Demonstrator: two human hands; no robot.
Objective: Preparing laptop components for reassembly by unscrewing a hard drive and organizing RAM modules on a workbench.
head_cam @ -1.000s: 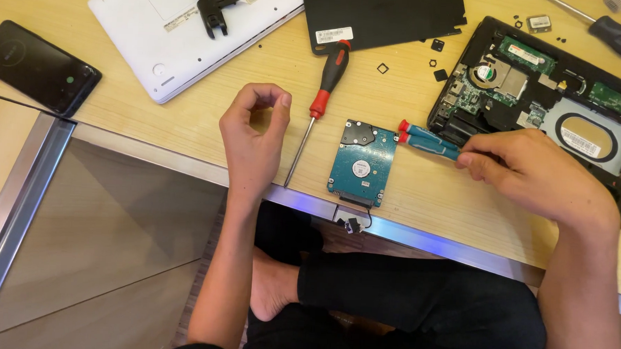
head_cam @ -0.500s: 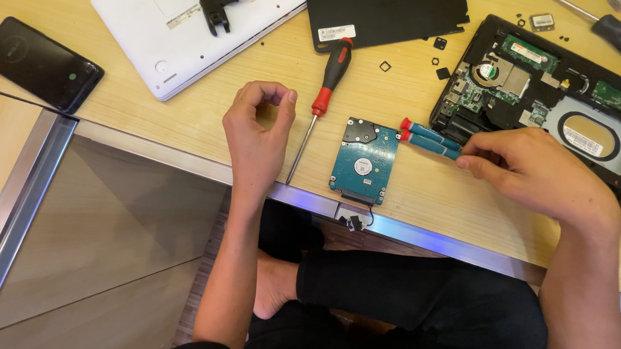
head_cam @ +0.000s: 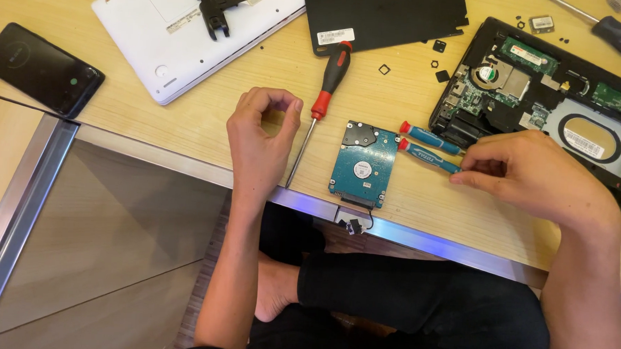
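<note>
Two bare hands rest on a light wooden surface [head_cam: 187, 131]. Right hand [head_cam: 534, 177]: fingers pinched together on the tip end of a small teal screwdriver [head_cam: 426, 156], which lies flat with its red cap just beside the hard drive [head_cam: 364, 163]. A second small teal screwdriver [head_cam: 429, 137] lies parallel, just above the first, untouched. Left hand [head_cam: 262, 141]: loosely curled, thumb and fingertips nearly meeting, with nothing visible in it; whether it pinches something tiny cannot be told. Between left hand and hard drive lies a larger red-and-black screwdriver [head_cam: 320, 112], its shaft pointing toward the surface's near edge. The hard drive lies circuit-board side up, near that edge, between the two hands. Beyond the right hand sits an opened black laptop [head_cam: 545, 80] with its boards exposed. Farther back: a black cover panel [head_cam: 384, 14], a white laptop [head_cam: 184, 33], and a black phone [head_cam: 39, 68] at far left.
</note>
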